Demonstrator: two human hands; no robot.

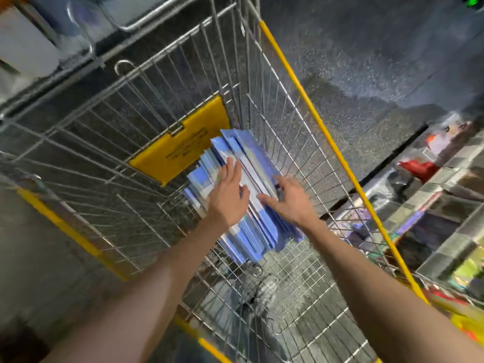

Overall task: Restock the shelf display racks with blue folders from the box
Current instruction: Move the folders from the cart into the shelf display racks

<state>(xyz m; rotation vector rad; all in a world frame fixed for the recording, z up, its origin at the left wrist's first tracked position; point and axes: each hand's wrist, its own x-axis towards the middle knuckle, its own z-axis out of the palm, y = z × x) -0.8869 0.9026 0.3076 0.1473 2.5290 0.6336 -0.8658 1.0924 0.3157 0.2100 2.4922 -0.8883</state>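
Folders (258, 231), likely slick and floppy, are pressed by the flat left hand (227, 189) and spread right hand (288, 203); edges beneath the 2 hands suit gripping.

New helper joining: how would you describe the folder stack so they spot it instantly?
Find the wire cart with the yellow rim. On its mesh floor, beside the yellow plastic flap, lies a fanned stack of blue folders, touched by the left hand and the right hand. Nothing else inside the cart is blue.
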